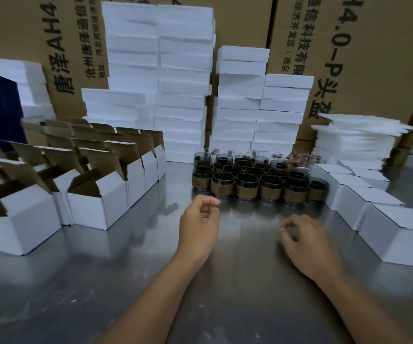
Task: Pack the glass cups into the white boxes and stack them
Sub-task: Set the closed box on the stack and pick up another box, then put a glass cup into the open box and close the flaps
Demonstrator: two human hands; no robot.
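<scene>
Head view: the glass cups stand clustered on the metal table, between open white boxes at left and closed boxes at right. The left hand hovers loosely curled, empty. The right hand is curled but blurred, perhaps empty; I cannot tell.

I get soft, even, moderately bright light. The steel tabletop shows a hazy sheen toward its far edge, with dim reflections below the glass cups. The tall white stacks are washed out, their seams barely readable. Motion blur smears the open boxes at the tabletop's left edge and the fingers of the right hand. The cartons bow at the picture's corners.
</scene>
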